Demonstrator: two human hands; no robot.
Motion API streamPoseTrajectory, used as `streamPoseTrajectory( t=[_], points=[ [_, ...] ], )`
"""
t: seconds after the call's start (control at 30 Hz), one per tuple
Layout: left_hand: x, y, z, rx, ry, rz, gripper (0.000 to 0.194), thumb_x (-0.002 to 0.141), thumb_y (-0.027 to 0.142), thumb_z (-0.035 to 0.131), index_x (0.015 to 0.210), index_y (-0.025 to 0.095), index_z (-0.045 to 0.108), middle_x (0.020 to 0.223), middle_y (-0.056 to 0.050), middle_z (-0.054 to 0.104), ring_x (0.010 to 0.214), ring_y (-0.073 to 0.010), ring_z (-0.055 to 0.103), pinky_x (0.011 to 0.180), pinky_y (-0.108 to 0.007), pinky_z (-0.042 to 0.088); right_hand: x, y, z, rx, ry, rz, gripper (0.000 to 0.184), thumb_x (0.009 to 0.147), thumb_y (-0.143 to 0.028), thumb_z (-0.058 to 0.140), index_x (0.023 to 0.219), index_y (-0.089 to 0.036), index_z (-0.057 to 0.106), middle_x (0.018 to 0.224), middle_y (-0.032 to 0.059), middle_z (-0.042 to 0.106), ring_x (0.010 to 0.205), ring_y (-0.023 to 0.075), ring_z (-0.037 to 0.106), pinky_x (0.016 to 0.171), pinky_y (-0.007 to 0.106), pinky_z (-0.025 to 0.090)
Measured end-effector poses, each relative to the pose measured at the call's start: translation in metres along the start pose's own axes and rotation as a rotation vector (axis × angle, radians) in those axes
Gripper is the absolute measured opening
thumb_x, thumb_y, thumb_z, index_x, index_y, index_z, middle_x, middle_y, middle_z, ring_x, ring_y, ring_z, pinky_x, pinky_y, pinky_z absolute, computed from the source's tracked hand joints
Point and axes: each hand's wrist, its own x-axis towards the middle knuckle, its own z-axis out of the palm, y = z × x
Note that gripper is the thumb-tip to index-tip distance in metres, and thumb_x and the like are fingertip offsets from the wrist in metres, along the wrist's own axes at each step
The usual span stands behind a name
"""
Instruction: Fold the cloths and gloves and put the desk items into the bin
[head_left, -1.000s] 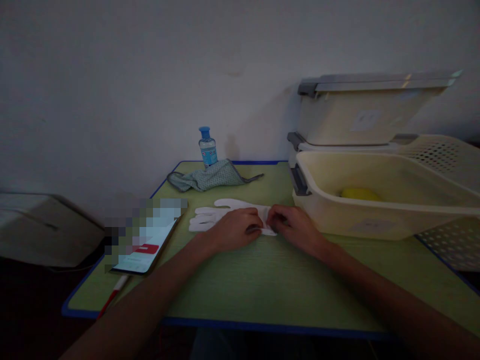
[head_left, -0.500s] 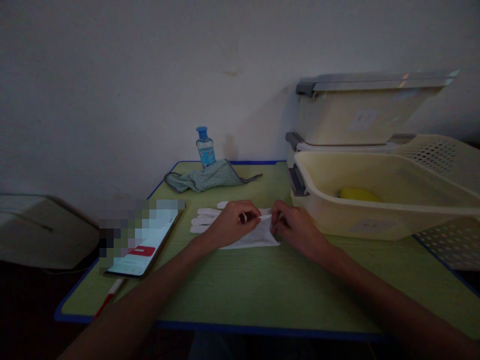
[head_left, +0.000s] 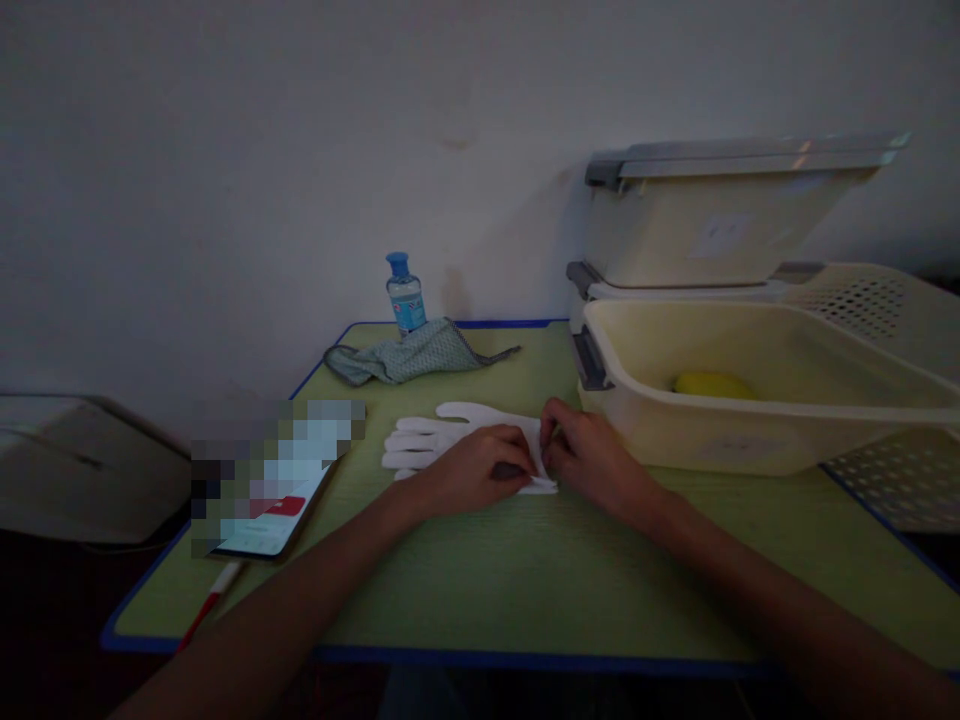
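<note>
Left hand (head_left: 480,470) over green table (head_left: 465,585) against wall (head_left: 300,180)

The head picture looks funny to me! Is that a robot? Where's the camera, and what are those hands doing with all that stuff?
No robot here! Those are a person's own bare left hand and right hand. The camera is worn on that person's head, looking forward and down, so you see what's in front of them.

A white glove lies on the green table, its fingers pointing left. Both hands have curled fingers at its cuff; it's too dim to tell how firmly they grip.

Farther back are a crumpled cloth and a blue-capped bottle. A phone, partly covered by blurry squares, is on the left. On the right, a pale tub holds something yellow.
</note>
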Motion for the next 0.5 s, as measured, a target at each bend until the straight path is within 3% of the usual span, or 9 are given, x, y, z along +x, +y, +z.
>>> streamPoseTrajectory(
  t=[0.23,0.37,0.5],
  points=[
    [0.002,-0.002,-0.002,-0.153,-0.014,-0.045,0.010,0.076,0.013,0.057,0.073,0.012,0.066,0.083,-0.005,0.058,0.079,-0.0127,0.056,0.075,-0.025,0.044,0.001,0.009,0.009,-0.067,0.139,-0.223,0.022,0.070,0.001,0.039,0.079,-0.014,0.052,0.077,0.0048,0.056,0.070,0.0145,0.052,0.063,0.024,0.037],
    [0.003,-0.010,0.000,-0.195,0.074,-0.086,0.004,0.074,0.016,0.062,0.072,0.013,0.064,0.084,-0.004,0.057,0.079,-0.0133,0.056,0.074,-0.025,0.045,0.001,0.009,0.010,-0.140,0.058,-0.270,0.017,0.077,-0.006,0.043,0.083,-0.014,0.057,0.082,0.0062,0.058,0.078,0.0164,0.054,0.069,0.026,0.040],
    [0.002,-0.018,0.002,-0.077,0.147,-0.121,0.022,0.067,0.028,0.071,0.079,0.013,0.060,0.089,-0.006,0.054,0.086,-0.0174,0.054,0.077,-0.029,0.044,-0.002,0.008,0.006,-0.210,-0.048,-0.290,0.012,0.077,-0.018,0.055,0.087,-0.014,0.059,0.090,0.0076,0.058,0.083,0.0178,0.055,0.072,0.029,0.043]
  ],
)
